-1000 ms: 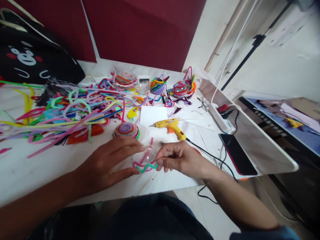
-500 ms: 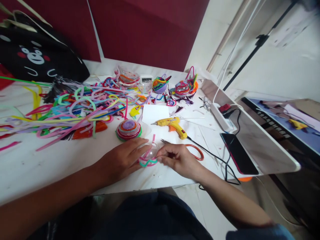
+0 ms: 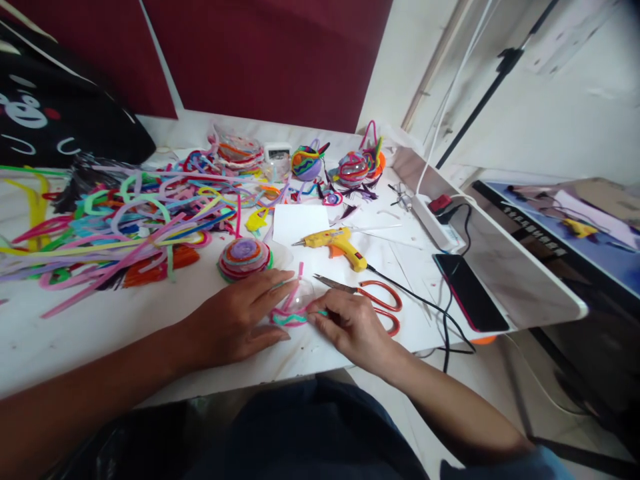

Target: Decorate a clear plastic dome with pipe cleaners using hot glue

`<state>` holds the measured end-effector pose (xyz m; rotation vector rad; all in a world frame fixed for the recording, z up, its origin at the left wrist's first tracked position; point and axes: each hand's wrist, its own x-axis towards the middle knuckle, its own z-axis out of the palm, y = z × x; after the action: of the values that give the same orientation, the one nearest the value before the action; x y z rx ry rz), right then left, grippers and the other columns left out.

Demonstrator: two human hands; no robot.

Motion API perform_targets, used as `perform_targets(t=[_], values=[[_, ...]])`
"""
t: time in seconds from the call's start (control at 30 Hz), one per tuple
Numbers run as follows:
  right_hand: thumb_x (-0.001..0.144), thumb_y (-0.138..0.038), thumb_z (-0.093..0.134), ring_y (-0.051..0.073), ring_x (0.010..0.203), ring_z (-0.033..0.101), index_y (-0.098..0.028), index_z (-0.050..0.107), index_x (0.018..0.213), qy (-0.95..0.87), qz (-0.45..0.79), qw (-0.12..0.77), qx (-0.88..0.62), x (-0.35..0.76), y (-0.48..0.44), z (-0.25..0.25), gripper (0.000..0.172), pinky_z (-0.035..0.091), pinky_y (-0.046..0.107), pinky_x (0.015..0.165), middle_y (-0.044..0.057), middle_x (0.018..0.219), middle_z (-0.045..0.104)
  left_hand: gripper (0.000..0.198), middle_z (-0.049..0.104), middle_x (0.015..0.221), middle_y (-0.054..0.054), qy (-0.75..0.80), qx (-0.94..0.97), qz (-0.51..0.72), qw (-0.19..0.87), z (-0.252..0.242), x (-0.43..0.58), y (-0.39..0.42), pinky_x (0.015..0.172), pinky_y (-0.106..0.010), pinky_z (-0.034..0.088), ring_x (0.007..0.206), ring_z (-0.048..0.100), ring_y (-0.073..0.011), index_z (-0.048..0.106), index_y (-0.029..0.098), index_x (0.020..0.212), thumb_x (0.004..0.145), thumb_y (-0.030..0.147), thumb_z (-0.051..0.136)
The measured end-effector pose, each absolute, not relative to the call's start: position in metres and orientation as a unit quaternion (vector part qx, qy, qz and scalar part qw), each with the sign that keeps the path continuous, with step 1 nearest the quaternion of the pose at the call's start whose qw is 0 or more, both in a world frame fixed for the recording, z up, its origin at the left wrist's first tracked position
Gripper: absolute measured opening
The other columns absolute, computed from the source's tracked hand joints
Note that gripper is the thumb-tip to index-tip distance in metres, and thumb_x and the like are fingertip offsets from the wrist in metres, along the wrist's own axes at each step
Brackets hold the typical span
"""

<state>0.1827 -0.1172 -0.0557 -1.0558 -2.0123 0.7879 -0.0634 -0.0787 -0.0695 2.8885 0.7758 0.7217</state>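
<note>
Right grip [image 3: 349,323]: you pinch the green strip [image 3: 289,320] near its right end.
Left grip [image 3: 235,313]: loosely spread, fingers at the dome [image 3: 303,297], thumb apart.
Dome: on the counter [image 3: 75,333] between your grips, just left of the right one.
Green strip: wavy, running left-to-right along the near rim.
Scissors [image 3: 357,289]: just past your right grip, which mostly hid them a second ago; now blades and handles show.

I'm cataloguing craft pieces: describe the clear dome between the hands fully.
The clear dome looks plastic, rounded side up over the table. Fuzzy-looking pink strips edge its base and side; a wavy teal strip runs along its near edge. The right hand pinches that strip; the left hand curves beside the dome, contact unclear.
</note>
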Motion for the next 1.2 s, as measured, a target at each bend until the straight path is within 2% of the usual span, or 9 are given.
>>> perform_targets(t=[0.27, 0.4, 0.6, 0.87, 1.2], values=[[0.088, -0.013, 0.061, 0.013, 0.066, 0.058, -0.016, 0.069, 0.087, -0.786, 0.294, 0.352, -0.414, 0.182, -0.117, -0.057, 0.009, 0.048, 0.024, 0.064, 0.003, 0.078, 0.068, 0.057, 0.046, 0.149, -0.019, 0.234, 0.946, 0.216, 0.053, -0.068, -0.067, -0.078, 0.115, -0.046, 0.038, 0.138, 0.043, -0.0304, 0.034, 0.015, 0.151, 0.096, 0.02, 0.048], [0.085, -0.013, 0.063, 0.011, 0.058, 0.054, -0.016, 0.069, 0.085, -0.77, 0.286, 0.363, -0.441, 0.18, -0.12, -0.061, 0.007, 0.044, 0.023, 0.057, 0.001, 0.073, 0.067, 0.059, 0.047, 0.148, -0.021, 0.232, 0.946, 0.219, 0.056, -0.068, -0.067, -0.077, 0.113, -0.047, 0.04, 0.137, 0.045, -0.0315, 0.033, 0.015, 0.151, 0.096, 0.024, 0.051], [0.086, -0.019, 0.063, 0.011, 0.054, 0.051, -0.017, 0.07, 0.087, -0.753, 0.291, 0.377, -0.454, 0.178, -0.123, -0.065, 0.007, 0.041, 0.024, 0.053, 0.001, 0.071, 0.067, 0.072, 0.046, 0.149, -0.022, 0.215, 0.951, 0.206, 0.079, -0.066, -0.071, -0.074, 0.111, -0.05, 0.043, 0.138, 0.044, -0.0342, 0.032, 0.016, 0.152, 0.09, 0.034, 0.063], [0.086, -0.023, 0.064, 0.01, 0.052, 0.048, -0.017, 0.071, 0.087, -0.745, 0.277, 0.386, -0.468, 0.177, -0.124, -0.069, 0.01, 0.039, 0.023, 0.05, -0.001, 0.064, 0.062, 0.057, 0.048, 0.149, -0.017, 0.217, 0.946, 0.219, 0.106, -0.07, -0.075, -0.07, 0.114, -0.049, 0.04, 0.14, 0.043, -0.0301, 0.037, 0.02, 0.15, 0.095, 0.022, 0.053], [0.086, -0.024, 0.064, 0.01, 0.049, 0.048, -0.018, 0.07, 0.087, -0.757, 0.258, 0.389, -0.457, 0.177, -0.124, -0.072, 0.009, 0.043, 0.024, 0.053, -0.001, 0.064, 0.063, 0.056, 0.048, 0.149, -0.017, 0.216, 0.944, 0.229, 0.103, -0.07, -0.072, -0.071, 0.114, -0.046, 0.039, 0.14, 0.043, -0.0273, 0.037, 0.02, 0.15, 0.095, 0.019, 0.051]])
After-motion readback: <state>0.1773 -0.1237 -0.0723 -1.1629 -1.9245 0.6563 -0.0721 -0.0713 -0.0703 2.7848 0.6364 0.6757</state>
